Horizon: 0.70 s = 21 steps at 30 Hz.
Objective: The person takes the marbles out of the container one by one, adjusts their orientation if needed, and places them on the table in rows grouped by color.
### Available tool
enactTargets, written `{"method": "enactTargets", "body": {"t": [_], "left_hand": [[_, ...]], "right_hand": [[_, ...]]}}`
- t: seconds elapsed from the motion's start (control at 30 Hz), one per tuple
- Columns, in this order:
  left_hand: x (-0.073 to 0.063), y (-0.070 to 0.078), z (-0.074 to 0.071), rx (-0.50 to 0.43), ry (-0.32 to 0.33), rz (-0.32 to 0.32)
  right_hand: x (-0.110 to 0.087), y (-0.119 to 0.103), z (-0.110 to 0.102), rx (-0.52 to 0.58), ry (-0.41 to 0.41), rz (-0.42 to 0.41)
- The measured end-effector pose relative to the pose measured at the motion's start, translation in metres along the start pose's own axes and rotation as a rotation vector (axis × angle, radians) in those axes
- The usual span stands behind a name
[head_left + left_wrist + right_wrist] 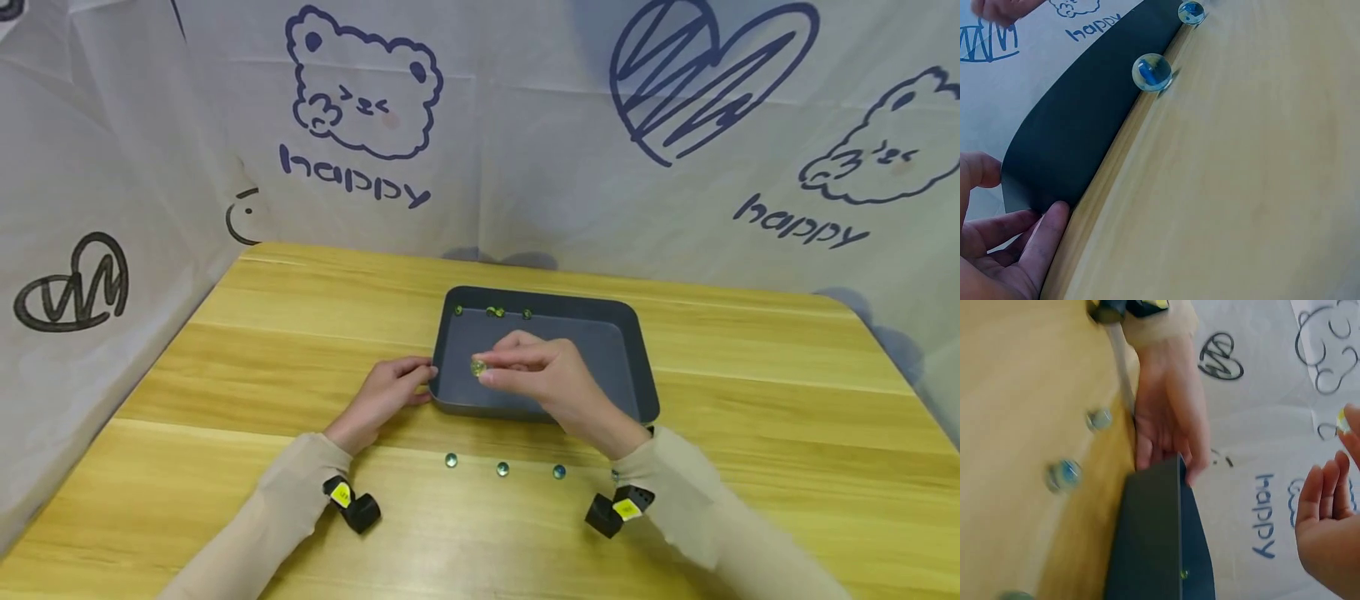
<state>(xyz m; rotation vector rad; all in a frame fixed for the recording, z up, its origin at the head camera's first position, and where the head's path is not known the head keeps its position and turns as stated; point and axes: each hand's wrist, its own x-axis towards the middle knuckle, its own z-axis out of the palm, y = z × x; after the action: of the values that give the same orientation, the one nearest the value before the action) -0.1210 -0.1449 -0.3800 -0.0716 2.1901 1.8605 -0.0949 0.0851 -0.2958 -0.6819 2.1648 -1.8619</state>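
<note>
A dark grey rectangular tray (585, 354) lies on the wooden table. My left hand (384, 393) holds its near left corner; in the right wrist view the thumb is over the rim and the fingers (1144, 450) are against the outer wall. Above the tray, my right hand (566, 379) pinches a clear yellow-green marble (478, 367) between thumb and fingertips. Inside, along the far wall, sit several yellow-green marbles (495, 312). Clear marbles with blue inside, one of them the middle marble (502, 469), stand in a spaced row in front of the tray.
The wooden table (247, 367) stretches out on both sides of the tray. A white cloth (525, 192) with drawn bears, hearts and lettering hangs behind and to the left. A small black camera (363, 512) is strapped to each wrist. My right sleeve partly covers the row's rightmost marble (615, 476).
</note>
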Motion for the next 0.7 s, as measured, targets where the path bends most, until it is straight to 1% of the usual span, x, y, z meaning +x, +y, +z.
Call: {"method": "enactTargets", "body": {"t": [0.07, 0.23, 0.27, 0.3, 0.33, 0.37, 0.5, 0.53, 0.6, 0.7], "left_hand": [[-0.001, 0.000, 0.000, 0.001, 0.000, 0.000], [-0.002, 0.000, 0.000, 0.005, 0.000, 0.003], [-0.001, -0.001, 0.000, 0.002, 0.001, 0.003], [-0.001, -0.001, 0.001, 0.001, -0.001, 0.006], [-0.001, -0.001, 0.001, -0.003, -0.003, 0.009], [0.000, -0.002, 0.001, -0.006, -0.005, 0.009], [0.001, -0.002, 0.002, -0.009, -0.009, 0.013], [0.001, -0.002, 0.002, -0.009, -0.007, 0.013], [0.001, -0.002, 0.001, -0.008, -0.003, 0.014], [0.000, -0.002, 0.001, -0.009, 0.001, 0.012]], "right_hand": [[-0.010, 0.002, 0.004, -0.033, 0.006, -0.036], [-0.032, 0.011, 0.019, -0.147, 0.016, -0.188], [-0.035, 0.013, 0.022, -0.156, 0.014, -0.208], [-0.038, 0.015, 0.026, -0.156, 0.008, -0.210], [-0.042, 0.016, 0.029, -0.145, 0.000, -0.192], [-0.045, 0.016, 0.032, -0.125, -0.009, -0.153], [-0.054, 0.013, 0.040, -0.008, -0.053, 0.040], [-0.056, 0.011, 0.042, 0.016, -0.065, 0.075], [-0.059, 0.012, 0.046, 0.056, -0.087, 0.111], [-0.062, 0.014, 0.052, 0.079, -0.102, 0.149]]}}
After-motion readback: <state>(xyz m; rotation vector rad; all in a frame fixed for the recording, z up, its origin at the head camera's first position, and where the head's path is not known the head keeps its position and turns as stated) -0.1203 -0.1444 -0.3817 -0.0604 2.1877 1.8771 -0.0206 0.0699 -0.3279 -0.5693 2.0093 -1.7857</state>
